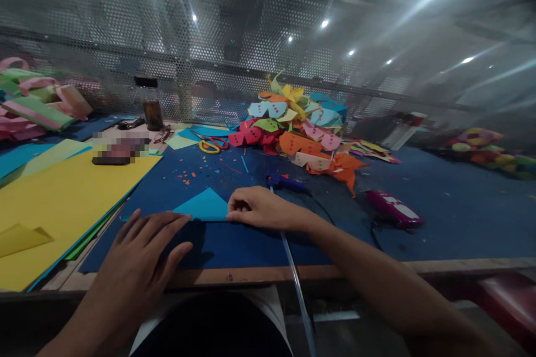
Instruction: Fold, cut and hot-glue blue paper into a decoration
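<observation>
A folded blue paper triangle lies on the dark blue mat, its peak pointing away from me. My left hand rests with fingers spread, fingertips touching the left end of the paper's near edge. At the right end, my right hand has its fingers curled and pressed together on the paper. Just beyond my right hand is a blue glue gun, and a clear stick runs from near it under my right wrist and past the table edge.
Yellow sheets cover the left side. Scissors, a jar and a heap of colourful paper shapes stand farther back. A purple device with a cord lies right. A red seat shows lower right.
</observation>
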A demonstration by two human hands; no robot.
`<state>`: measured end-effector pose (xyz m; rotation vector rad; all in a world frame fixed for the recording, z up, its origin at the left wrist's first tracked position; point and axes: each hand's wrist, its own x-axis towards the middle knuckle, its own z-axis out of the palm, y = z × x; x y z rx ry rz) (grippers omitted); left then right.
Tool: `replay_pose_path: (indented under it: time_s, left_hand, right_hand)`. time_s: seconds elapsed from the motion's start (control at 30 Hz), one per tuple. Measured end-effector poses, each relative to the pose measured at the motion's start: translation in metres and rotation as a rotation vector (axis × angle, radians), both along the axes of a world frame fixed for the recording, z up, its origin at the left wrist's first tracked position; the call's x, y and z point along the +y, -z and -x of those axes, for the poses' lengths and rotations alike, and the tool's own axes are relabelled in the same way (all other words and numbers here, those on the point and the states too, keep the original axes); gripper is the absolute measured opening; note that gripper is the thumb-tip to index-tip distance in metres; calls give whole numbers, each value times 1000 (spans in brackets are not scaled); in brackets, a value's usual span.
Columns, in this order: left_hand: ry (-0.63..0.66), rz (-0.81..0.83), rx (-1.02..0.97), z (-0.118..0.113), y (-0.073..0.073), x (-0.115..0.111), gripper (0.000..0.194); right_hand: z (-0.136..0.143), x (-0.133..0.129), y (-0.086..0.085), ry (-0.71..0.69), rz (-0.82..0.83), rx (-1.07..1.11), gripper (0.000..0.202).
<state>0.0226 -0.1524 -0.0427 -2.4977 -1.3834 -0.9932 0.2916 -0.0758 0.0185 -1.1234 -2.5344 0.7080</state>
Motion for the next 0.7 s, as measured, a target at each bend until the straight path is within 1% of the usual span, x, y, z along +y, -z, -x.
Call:
replay_pose_path:
  time_s: [0.1,0.17,0.2,0.33,0.43,0.5,0.53,0.57,0.7]
  left_hand:
    - [-10,56,-160,-2,-14,-5,31]
    - [-54,162,-293,-4,-22,-6,31]
    - [-53,227,-346,-6,-26,-6,33]
    - [-75,498,-532,-17,-37,7,38]
    - [-46,649,-685,-27,-45,20,40]
    - [-9,685,-763,-32,-50,26,39]
    - [-5,710,-764,-34,-50,29,37]
    - [2,726,-755,-35,-51,32,36]
    - [-8,743,-835,-38,-49,42,38]
  right_hand:
    - [0,1,-1,76,51,105,19]
    - [1,1,-3,104,95,200,22]
    - [1,0,-5,107,117,243,23]
    - [6,-5,-10,108,176,346,26]
    - [8,-10,-13,103,195,368,28]
    - [9,-12,-14,103,196,375,29]
    - [10,-12,-15,104,194,380,29]
    - [10,-13,-15,103,190,385,28]
    - [11,-13,-15,98,162,389,23]
